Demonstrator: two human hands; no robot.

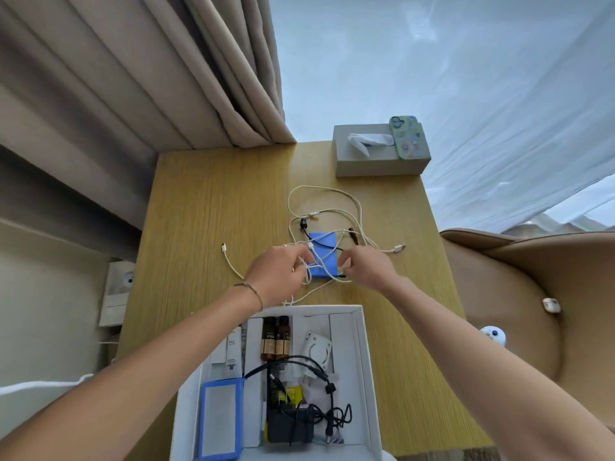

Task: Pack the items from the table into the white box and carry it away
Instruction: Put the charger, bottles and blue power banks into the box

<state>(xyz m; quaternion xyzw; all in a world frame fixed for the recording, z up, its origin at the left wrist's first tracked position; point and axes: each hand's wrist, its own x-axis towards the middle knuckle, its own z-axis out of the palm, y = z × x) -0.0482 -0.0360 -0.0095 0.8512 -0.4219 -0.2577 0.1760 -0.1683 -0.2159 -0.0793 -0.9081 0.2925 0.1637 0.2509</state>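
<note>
Both hands work a tangle of white cables (336, 207) over a blue power bank (324, 257) on the counter (206, 211). The left hand (278, 277) pinches cable loops; the right hand (364, 269) pinches a strand. The white box (364, 361) sits nearer, partly filled.

I have a single wide-angle view from the head, looking steeply down and forward over the wooden table (206, 207); my forearms reach in from the bottom edge, the white box (364, 361) sits nearest, and curtains (149, 68) bend at the rim.
</note>
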